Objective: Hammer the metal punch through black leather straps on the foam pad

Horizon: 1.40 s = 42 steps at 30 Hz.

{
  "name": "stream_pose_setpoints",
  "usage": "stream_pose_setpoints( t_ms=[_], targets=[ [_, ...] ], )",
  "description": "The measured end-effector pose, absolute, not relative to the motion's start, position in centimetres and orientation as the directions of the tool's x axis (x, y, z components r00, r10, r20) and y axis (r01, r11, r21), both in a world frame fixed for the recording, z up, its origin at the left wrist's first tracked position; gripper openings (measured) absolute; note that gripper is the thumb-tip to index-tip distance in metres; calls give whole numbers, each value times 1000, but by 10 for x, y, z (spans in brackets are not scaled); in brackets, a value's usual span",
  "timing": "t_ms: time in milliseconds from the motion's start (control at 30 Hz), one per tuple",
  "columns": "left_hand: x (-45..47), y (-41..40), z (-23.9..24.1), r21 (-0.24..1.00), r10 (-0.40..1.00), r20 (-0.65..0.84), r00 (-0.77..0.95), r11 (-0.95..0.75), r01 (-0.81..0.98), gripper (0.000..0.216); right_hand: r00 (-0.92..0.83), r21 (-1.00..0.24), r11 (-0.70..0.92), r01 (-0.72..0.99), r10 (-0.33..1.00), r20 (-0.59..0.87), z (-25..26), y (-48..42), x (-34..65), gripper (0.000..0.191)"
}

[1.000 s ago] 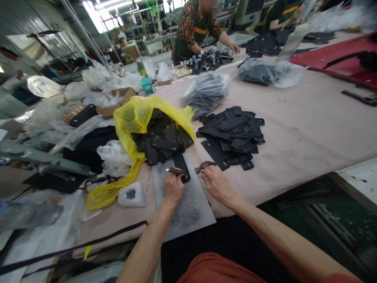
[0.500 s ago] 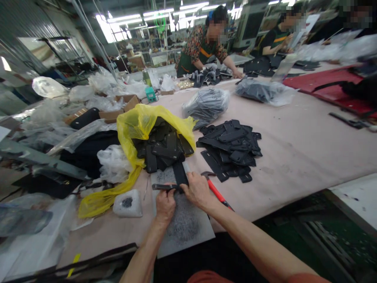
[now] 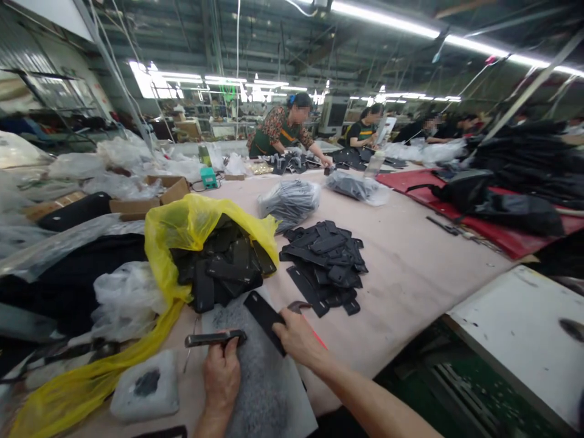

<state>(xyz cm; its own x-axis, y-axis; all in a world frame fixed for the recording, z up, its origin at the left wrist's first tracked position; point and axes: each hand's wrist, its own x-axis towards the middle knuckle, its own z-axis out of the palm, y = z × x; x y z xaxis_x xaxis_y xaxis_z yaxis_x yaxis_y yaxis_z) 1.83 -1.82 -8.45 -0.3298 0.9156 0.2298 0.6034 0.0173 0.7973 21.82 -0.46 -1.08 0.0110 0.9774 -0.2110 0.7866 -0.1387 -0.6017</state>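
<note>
My left hand [image 3: 221, 372] is closed around a dark metal punch tool [image 3: 214, 338] that lies across a grey cutting slab [image 3: 260, 377]. My right hand [image 3: 298, 339] pinches a flat black strap piece [image 3: 262, 313] and lifts its near end off the slab. A red-handled hammer [image 3: 298, 306] lies just behind my right hand, mostly hidden by it. Behind the slab a yellow plastic bag [image 3: 182, 228] spills more black pieces [image 3: 223, 267]. To its right lies a loose pile of black pieces [image 3: 323, 255] on the pink table [image 3: 410, 267].
A white block with a dark dent [image 3: 146, 389] sits left of the slab. Clear bags, cardboard boxes [image 3: 159, 194] and black material crowd the left side. A bagged bundle [image 3: 289, 201] lies further back. Other people work at the far end. A red sheet [image 3: 456, 207] with dark goods lies right.
The camera tilted up. My right hand let go of the hammer, took the black piece off the slab and lifted it rightward. My left hand kept the punch tool and drew it back.
</note>
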Motion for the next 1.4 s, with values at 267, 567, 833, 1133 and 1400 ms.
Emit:
stream_pose_setpoints(
  t_ms=[267,567,833,1133,1400],
  targets=[
    [21,-21,-77,844,926,213,-312,-14,536,30,485,-529,-277,802,819,307,72,80,346,44],
    [23,-21,-77,837,925,203,-321,7,548,35,-82,-347,133,929,984,158,38,99,191,36],
    [25,-20,-71,833,925,205,-320,8,553,32,-79,-373,71,925,997,-5,34,116,170,15],
    [24,-19,-71,874,921,141,-364,57,483,30,49,-838,219,500,959,280,89,70,256,24],
    [24,-19,-67,887,915,109,-387,86,454,28,-230,-873,49,485,970,-73,22,64,212,17]
  ],
)
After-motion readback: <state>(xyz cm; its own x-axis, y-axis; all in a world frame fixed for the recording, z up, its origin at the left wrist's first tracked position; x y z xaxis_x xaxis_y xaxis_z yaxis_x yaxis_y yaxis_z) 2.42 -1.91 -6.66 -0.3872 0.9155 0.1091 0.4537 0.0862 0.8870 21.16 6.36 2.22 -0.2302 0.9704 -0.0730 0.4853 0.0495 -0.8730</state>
